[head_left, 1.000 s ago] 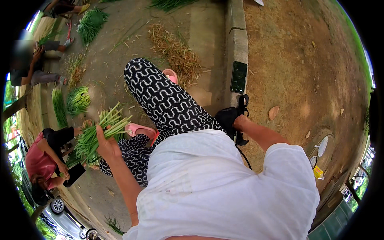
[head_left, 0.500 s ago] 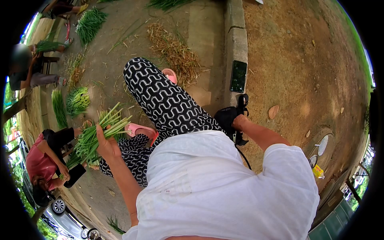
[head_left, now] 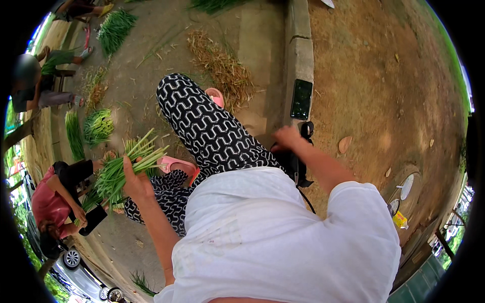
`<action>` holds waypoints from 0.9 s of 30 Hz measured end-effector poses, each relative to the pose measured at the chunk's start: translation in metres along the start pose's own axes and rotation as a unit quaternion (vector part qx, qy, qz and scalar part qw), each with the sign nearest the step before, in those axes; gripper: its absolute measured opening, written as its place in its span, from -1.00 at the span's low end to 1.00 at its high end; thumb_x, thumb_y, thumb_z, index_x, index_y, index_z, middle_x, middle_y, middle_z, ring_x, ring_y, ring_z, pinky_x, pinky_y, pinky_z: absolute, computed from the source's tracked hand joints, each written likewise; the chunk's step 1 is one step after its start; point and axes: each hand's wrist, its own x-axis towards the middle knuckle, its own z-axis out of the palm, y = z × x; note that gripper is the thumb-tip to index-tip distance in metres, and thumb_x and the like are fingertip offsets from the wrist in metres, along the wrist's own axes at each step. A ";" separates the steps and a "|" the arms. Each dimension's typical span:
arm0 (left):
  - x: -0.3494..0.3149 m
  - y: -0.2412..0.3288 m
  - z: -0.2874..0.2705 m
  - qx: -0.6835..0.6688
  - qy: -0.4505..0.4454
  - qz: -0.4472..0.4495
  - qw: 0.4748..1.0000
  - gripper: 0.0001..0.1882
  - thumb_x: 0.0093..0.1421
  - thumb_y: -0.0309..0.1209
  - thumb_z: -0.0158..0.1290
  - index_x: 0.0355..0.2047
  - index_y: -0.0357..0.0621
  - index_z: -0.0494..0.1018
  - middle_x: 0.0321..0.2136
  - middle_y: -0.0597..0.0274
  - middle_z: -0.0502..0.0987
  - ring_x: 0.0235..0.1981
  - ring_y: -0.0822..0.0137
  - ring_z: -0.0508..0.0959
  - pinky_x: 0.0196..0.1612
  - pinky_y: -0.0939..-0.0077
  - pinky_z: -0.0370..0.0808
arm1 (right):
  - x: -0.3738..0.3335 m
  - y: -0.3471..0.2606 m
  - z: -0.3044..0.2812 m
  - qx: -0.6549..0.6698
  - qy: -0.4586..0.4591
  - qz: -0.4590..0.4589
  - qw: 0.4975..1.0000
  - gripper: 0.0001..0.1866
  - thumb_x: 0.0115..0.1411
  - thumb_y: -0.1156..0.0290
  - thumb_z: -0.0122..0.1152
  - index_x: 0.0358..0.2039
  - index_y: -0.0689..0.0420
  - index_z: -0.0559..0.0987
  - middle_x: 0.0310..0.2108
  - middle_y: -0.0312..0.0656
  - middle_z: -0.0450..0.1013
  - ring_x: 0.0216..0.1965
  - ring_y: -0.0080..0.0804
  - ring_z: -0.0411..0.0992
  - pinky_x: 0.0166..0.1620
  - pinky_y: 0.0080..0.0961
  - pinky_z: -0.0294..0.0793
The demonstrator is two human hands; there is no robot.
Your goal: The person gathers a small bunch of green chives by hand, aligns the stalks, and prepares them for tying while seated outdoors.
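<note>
On the concrete, our left hand [head_left: 135, 183] gripped a half-gathered bunch of greens [head_left: 118, 171]. Our right hand [head_left: 286, 137] touched a black bag [head_left: 295, 164]; its grip was unclear. More greens [head_left: 97, 126] lay loose.

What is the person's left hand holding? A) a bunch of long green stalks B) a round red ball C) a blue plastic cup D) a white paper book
A: the left hand is closed around a bunch of long green stalks, held out over the ground beside the black-and-white patterned trouser leg.
</note>
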 end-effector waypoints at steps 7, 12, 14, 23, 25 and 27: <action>-0.005 0.009 0.003 -0.007 0.003 -0.014 1.000 -0.70 0.07 -0.42 0.09 -0.20 -0.24 0.33 -0.31 0.23 0.41 -0.38 0.35 0.46 -0.27 0.47 0.47 | 0.001 -0.011 0.015 0.129 -0.070 0.049 0.988 -0.34 -0.08 -0.25 -0.01 -0.04 -0.13 0.43 0.00 -0.18 0.30 0.11 -0.19 0.14 0.07 -0.13 0.09; 0.000 -0.002 -0.002 0.000 -0.025 0.011 1.000 -0.69 0.09 -0.36 0.07 -0.17 -0.20 0.35 -0.33 0.22 0.45 -0.36 0.39 0.47 -0.26 0.46 0.48 | -0.015 -0.008 0.019 0.167 -0.040 0.038 0.984 -0.37 -0.08 -0.17 0.00 -0.02 -0.11 0.42 0.00 -0.15 0.30 0.12 -0.22 0.12 0.08 -0.13 0.09; -0.004 0.000 0.003 0.001 -0.019 0.003 1.000 -0.70 0.09 -0.38 0.07 -0.19 -0.22 0.35 -0.33 0.22 0.44 -0.37 0.39 0.47 -0.27 0.46 0.48 | -0.019 -0.005 0.020 0.185 -0.030 0.043 0.981 -0.36 -0.10 -0.12 0.03 -0.01 -0.08 0.40 0.00 -0.14 0.30 0.11 -0.21 0.13 0.08 -0.16 0.10; -0.002 -0.008 0.006 -0.001 -0.010 -0.011 1.000 -0.74 0.07 -0.43 0.09 -0.25 -0.24 0.35 -0.34 0.23 0.42 -0.40 0.36 0.48 -0.34 0.50 0.50 | -0.018 0.013 0.072 0.334 0.144 0.079 0.928 -0.28 -0.24 0.09 0.20 0.02 -0.01 0.33 0.04 -0.16 0.24 0.11 -0.22 0.12 0.07 -0.21 0.17; -0.001 -0.009 0.008 -0.009 -0.016 -0.009 1.000 -0.75 0.06 -0.43 0.09 -0.26 -0.24 0.35 -0.35 0.22 0.43 -0.40 0.36 0.48 -0.35 0.52 0.50 | -0.016 0.003 0.063 0.324 0.147 0.109 0.928 -0.27 -0.24 0.10 0.21 0.03 -0.01 0.32 0.06 -0.18 0.22 0.12 -0.23 0.11 0.07 -0.21 0.18; -0.001 -0.009 0.010 -0.010 -0.016 -0.015 1.000 -0.75 0.06 -0.43 0.09 -0.26 -0.24 0.35 -0.35 0.22 0.43 -0.41 0.36 0.48 -0.36 0.53 0.51 | -0.018 -0.005 0.051 0.314 0.129 0.146 0.929 -0.27 -0.23 0.10 0.20 0.03 -0.02 0.31 0.06 -0.20 0.21 0.12 -0.24 0.11 0.06 -0.22 0.19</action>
